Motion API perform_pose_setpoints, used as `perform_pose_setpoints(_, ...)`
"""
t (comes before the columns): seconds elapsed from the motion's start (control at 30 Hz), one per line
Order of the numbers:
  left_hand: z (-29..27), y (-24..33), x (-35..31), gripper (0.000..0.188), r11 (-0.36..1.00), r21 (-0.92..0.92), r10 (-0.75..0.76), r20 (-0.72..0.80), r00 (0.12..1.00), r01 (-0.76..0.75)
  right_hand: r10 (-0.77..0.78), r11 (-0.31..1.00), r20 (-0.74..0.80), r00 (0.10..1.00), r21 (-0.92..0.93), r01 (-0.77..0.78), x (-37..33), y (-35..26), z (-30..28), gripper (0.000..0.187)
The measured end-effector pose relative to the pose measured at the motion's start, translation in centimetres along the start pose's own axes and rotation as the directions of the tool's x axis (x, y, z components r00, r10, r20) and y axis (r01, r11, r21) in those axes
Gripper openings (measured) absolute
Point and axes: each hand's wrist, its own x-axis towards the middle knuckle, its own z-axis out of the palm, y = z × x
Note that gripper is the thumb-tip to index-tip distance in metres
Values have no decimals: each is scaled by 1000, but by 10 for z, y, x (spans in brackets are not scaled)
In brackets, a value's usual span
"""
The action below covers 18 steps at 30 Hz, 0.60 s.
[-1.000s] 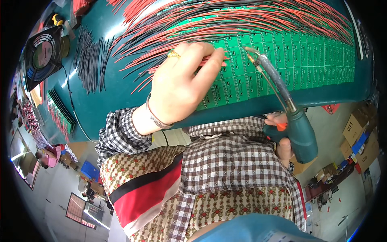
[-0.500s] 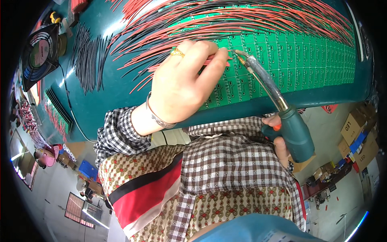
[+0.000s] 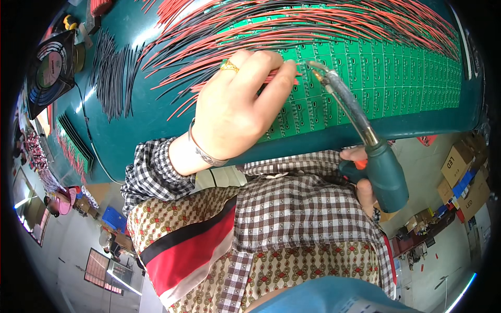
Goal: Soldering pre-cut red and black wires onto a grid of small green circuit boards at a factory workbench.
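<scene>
Many boards [image 3: 412,82] beside left hand [image 3: 232,112], pinching red wires [image 3: 272,76], are lying bare, farther ones wire-covered; right hand [image 3: 365,192] gripping soldering gun [image 3: 387,177].

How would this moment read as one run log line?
Left hand: holding red wires; right hand: gripping soldering gun; gun tip: over green circuit boards; black fan: left
</scene>
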Motion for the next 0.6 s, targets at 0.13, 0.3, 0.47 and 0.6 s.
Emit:
perform_pose_setpoints(0.13, 1, -1, -1, 38, 1000, -7, 2, -4, 1000, -2, 34, 998, -42, 999, 61, -32, -2, 1, 0, 61)
perform_pose_setpoints(0.3, 1, -1, 0, 38, 1000, -3, 9, -7, 1000, -9, 41, 995, -16, 999, 93, -40, -2, 2, 1, 62)
perform_pose_setpoints(0.47, 0, -2, 1, 38, 1000, -6, 11, -2, 1000, -11, 33, 995, -5, 999, 94, -32, -4, 5, -4, 60)
perform_pose_setpoints(0.6, -4, -3, 0, 38, 1000, -11, 5, 11, 1000, -5, -41, 992, 73, 997, 124, 31, -3, 10, -11, 61)
